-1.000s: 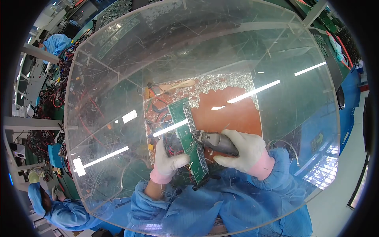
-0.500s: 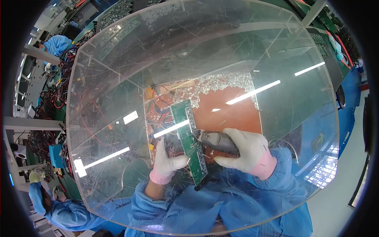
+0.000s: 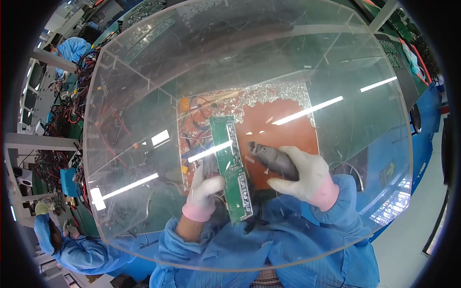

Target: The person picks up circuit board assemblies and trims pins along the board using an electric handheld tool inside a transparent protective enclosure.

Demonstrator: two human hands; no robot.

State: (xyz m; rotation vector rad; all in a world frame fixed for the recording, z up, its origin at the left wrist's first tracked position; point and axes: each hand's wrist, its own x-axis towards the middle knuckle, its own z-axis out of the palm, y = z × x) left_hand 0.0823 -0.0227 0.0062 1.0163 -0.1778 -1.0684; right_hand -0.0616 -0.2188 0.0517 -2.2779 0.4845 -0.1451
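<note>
A long green circuit board (image 3: 232, 172) stands nearly upright on its short side in the view, components along its right edge. My left hand (image 3: 204, 193), in a white glove with a pink cuff, grips the board's left edge; some fingers are hidden behind it. My right hand (image 3: 308, 176), gloved the same way, is wrapped round a dark grey air nipper (image 3: 276, 161). The nipper's blurred jaws point up and left, just right of the board and apart from it. Beneath lies an orange mat (image 3: 283, 129) strewn with silvery clippings (image 3: 273, 93).
A scratched clear plastic cover (image 3: 345, 144) arches over both hands and reflects lights. Wires (image 3: 192, 139) lie left of the board. Cable bundles (image 3: 67, 115) fill a bench at left, where two people (image 3: 86, 252) in blue work. More boards (image 3: 389, 50) lie at upper right.
The nipper has drawn away from the board to the right, its jaws swinging up. The board has turned more upright, and its component edge faces me more.
</note>
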